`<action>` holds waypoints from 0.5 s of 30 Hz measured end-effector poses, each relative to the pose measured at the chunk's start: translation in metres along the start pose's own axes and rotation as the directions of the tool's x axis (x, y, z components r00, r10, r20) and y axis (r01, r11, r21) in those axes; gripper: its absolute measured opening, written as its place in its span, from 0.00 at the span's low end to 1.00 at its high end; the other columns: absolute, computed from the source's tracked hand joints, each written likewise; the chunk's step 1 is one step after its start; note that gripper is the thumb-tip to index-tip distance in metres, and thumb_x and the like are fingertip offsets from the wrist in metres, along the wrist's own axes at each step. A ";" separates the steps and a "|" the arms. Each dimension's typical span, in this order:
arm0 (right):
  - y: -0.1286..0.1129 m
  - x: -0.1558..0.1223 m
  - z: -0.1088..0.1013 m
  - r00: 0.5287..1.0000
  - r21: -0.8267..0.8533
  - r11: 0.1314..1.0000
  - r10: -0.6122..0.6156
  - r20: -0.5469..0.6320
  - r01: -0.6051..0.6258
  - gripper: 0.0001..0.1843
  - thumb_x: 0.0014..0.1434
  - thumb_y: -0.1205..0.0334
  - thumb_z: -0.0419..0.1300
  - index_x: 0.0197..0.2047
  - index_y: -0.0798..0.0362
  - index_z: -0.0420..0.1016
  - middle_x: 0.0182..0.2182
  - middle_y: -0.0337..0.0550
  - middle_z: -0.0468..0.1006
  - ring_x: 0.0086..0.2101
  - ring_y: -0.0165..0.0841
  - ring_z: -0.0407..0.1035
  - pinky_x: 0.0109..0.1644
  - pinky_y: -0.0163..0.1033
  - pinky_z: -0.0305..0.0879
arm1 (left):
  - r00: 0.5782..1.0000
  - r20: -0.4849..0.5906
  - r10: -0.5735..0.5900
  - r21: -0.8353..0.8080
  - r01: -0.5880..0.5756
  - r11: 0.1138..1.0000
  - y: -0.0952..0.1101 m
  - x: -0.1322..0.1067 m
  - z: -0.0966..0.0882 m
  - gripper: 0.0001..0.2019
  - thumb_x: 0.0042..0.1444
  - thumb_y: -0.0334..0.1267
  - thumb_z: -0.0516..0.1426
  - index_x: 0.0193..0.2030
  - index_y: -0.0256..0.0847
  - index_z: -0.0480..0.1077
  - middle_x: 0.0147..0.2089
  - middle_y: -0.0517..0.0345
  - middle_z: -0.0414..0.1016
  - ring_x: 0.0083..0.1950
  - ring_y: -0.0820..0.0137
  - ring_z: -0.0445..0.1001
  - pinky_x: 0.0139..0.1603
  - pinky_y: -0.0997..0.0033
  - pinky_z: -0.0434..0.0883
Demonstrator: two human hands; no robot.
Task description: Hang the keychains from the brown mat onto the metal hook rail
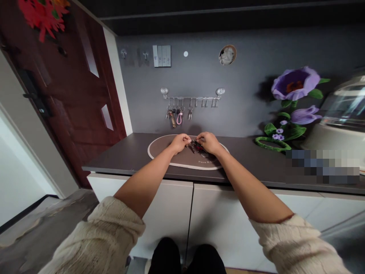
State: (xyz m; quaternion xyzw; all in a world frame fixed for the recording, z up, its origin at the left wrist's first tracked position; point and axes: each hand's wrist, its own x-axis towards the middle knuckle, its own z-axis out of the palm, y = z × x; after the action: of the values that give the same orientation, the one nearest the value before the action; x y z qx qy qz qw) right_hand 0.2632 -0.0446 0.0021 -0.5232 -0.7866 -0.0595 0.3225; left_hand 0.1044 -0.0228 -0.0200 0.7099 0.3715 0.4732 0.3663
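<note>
1 dark counter (119, 152); 1 oval mat (182, 158) on top; 1 hook rail (192, 98) behind, above. L hand (179, 143) & R hand (210, 142), fingertips pinching 1 key bunch (194, 148) btwn them, over mat; no. of keys unclear. 2 suction cups (164, 91), rail ends.

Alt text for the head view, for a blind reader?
Left hand and right hand hold what looks like a key ring between them over an oval mat on a dark counter. Behind, keys hang from a wall rail; purple flowers stand at right.
</note>
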 end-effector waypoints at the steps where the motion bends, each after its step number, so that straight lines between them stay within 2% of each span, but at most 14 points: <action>1: -0.001 0.000 -0.001 1.000 -0.004 1.000 -0.016 0.001 0.016 0.07 0.49 0.67 0.56 0.32 0.53 0.74 0.33 0.43 0.75 0.35 0.31 0.66 0.42 0.35 0.57 | 1.000 -0.007 -0.006 -0.041 0.006 0.999 0.000 0.000 0.000 0.02 0.45 0.32 0.55 0.25 0.35 0.65 0.21 0.64 0.64 0.24 0.79 0.60 0.30 0.76 0.59; 7: -0.008 -0.001 -0.005 0.999 0.031 0.999 -0.045 0.000 0.045 0.07 0.50 0.63 0.56 0.30 0.53 0.75 0.32 0.43 0.76 0.35 0.32 0.67 0.46 0.38 0.55 | 0.998 -0.038 -0.058 -0.170 0.051 0.984 0.003 0.000 -0.001 0.03 0.45 0.32 0.55 0.27 0.35 0.65 0.22 0.62 0.66 0.24 0.79 0.62 0.27 0.77 0.58; 15: -0.009 -0.001 -0.004 0.999 0.264 0.964 0.043 0.013 -0.045 0.10 0.49 0.58 0.55 0.31 0.54 0.74 0.31 0.41 0.75 0.32 0.30 0.66 0.42 0.35 0.57 | 0.994 -0.070 -0.089 -0.270 0.067 0.960 0.000 0.003 -0.002 0.08 0.43 0.38 0.58 0.30 0.36 0.67 0.25 0.61 0.67 0.26 0.79 0.64 0.26 0.79 0.58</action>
State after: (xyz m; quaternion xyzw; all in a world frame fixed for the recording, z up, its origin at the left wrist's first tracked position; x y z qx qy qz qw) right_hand 0.2578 -0.0514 0.0067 -0.4932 -0.7768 0.0548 0.3878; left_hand 0.1036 -0.0201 -0.0186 0.6188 0.3467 0.5327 0.4617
